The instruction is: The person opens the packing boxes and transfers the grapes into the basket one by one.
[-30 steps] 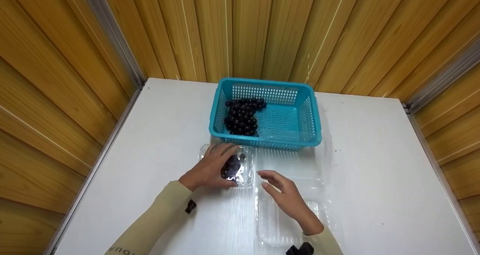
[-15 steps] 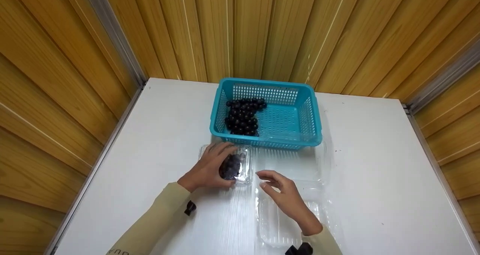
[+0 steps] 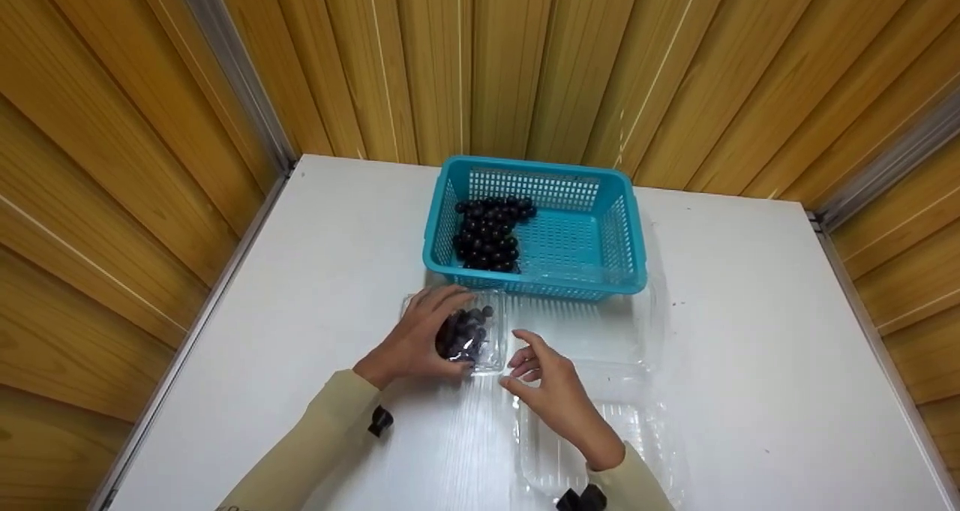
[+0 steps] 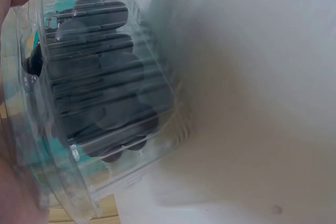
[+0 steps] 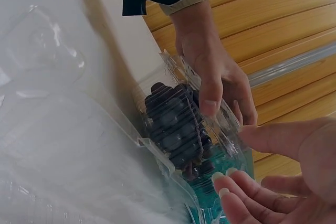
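A clear plastic clamshell box [image 3: 493, 346] holding dark grapes [image 3: 466, 331] is on the white table just in front of the turquoise basket. My left hand [image 3: 420, 338] grips it across the lid, thumb at the near side and fingers toward the far side. In the left wrist view the ribbed clamshell [image 4: 157, 103] fills the left half, grapes showing through its wall. My right hand [image 3: 553, 391] hovers off the box's right edge, fingers loosely bent and holding nothing. The right wrist view has its fingertips [image 5: 224, 192] close to the box's rim.
The turquoise basket [image 3: 534, 163] stands behind, with a bunch of dark grapes [image 3: 487, 233] in its left part. An open clear plastic container [image 3: 555, 462] lies on the table under and beyond my right hand. Wood-patterned walls [image 3: 525, 61] enclose the table.
My right hand has shifted slightly left toward the clamshell, its index finger now stretched out more. My left hand stays on the box, which was briefly tilted and now lies flatter.
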`<state>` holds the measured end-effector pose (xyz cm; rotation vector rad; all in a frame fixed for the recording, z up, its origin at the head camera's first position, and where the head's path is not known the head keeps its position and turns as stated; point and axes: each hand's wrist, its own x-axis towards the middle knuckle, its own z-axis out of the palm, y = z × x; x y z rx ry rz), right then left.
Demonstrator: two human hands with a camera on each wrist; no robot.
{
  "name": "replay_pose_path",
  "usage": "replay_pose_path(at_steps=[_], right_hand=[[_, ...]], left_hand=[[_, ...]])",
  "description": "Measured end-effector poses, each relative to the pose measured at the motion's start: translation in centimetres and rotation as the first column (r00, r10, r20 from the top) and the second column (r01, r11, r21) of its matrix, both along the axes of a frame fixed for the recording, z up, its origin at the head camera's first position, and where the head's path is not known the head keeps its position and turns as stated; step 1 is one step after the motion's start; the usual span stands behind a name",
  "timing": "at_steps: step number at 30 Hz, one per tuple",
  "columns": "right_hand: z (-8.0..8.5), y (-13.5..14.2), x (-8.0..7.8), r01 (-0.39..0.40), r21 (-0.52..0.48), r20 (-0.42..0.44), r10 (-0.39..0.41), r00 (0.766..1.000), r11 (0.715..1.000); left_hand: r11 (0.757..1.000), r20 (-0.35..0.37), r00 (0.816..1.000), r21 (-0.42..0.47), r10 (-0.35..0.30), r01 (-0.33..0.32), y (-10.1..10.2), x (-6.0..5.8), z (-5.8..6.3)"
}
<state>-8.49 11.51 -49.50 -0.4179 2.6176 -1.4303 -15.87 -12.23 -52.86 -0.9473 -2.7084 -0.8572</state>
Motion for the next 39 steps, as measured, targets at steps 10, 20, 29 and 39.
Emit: replay_pose_path(at_steps=[10, 20, 29, 39], right_hand=[[0.1, -1.9, -0.4, -0.001, 0.063, 0.023, 0.000, 1.000, 0.998], [-0.2, -3.1, -0.6, 0.099, 0.132, -0.112, -0.084, 0.990, 0.986], [-0.7, -4.0, -0.3, 0.161, 0.217, -0.119, -0.137, 0.983, 0.963], [-0.9, -4.4, -0.1, 0.146, 0.300, -0.101, -0.121, 0.988, 0.943]], left_hand=[[0.999, -0.035, 0.999, 0.045, -0.007, 0.008, 0.1, -0.1, -0.1], [0.998, -0.005, 1.000, 0.060, 0.010, -0.010, 0.1, -0.1, -0.2], [0.999, -0.001, 1.000, 0.052, -0.001, 0.002, 0.3, 0.1, -0.2], [0.995, -0.058, 0.998, 0.098, 0.003, 0.002, 0.5, 0.0, -0.6]])
